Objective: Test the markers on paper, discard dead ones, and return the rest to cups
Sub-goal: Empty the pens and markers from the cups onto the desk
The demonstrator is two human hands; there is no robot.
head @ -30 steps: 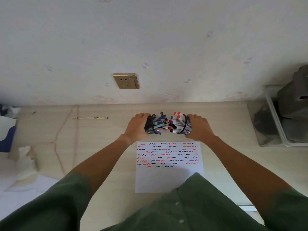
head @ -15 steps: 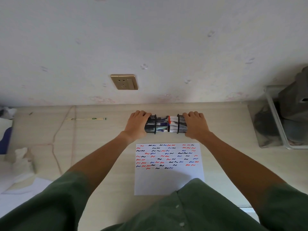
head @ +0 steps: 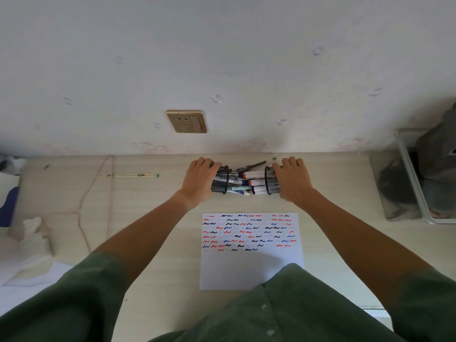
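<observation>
Left hand is gripping one black mesh cup and right hand is gripping the other mesh cup, both tipped on their sides, mouths facing. Markers are lying between them on the desk, probably emptied for testing on the scribbled paper nearby.

Head-worn view, down over the desk

Cups: left mesh cup and right mesh cup tipped mouth to mouth, markers between.
Paper: on the bench, before the cups (nearer the person).
</observation>
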